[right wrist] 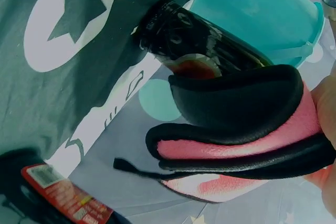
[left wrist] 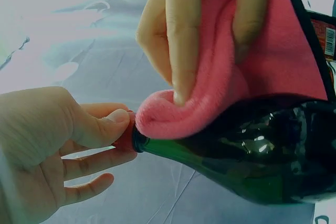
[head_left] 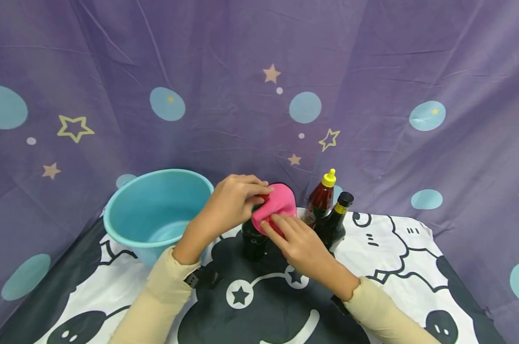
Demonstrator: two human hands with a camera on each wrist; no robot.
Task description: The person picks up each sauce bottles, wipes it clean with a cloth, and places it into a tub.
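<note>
A dark green glass bottle with a red cap stands upright on the patterned cloth in front of me. My left hand pinches the cap between thumb and fingers, the other fingers spread below it. In my right hand is a folded pink cloth with black edging, held against the bottle's neck and shoulder. From the right wrist view, the cloth's dark underside hangs in folds and covers part of the bottle.
Left of the bottle stands a light blue basin. To the right are a red-brown sauce bottle with a yellow nozzle cap and a dark bottle with a black cap. A purple curtain hangs behind the table.
</note>
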